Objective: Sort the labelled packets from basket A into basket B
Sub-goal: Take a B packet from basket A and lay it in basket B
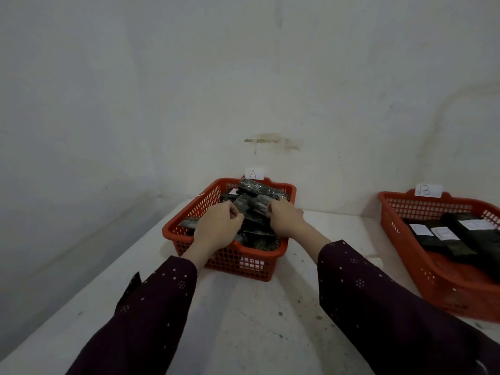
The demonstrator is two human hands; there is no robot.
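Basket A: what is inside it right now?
A heap of dark shiny packets fills basket A. The left hand and right hand grip a top packet at its ends. Lower packets and the basket's floor are covered.

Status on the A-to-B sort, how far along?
Looks early. Done: about three white-labelled packets lie in basket B. In hand: the left hand and right hand both grip one dark packet over basket A. Left: a heap of packets sits in it, likely most of the job.
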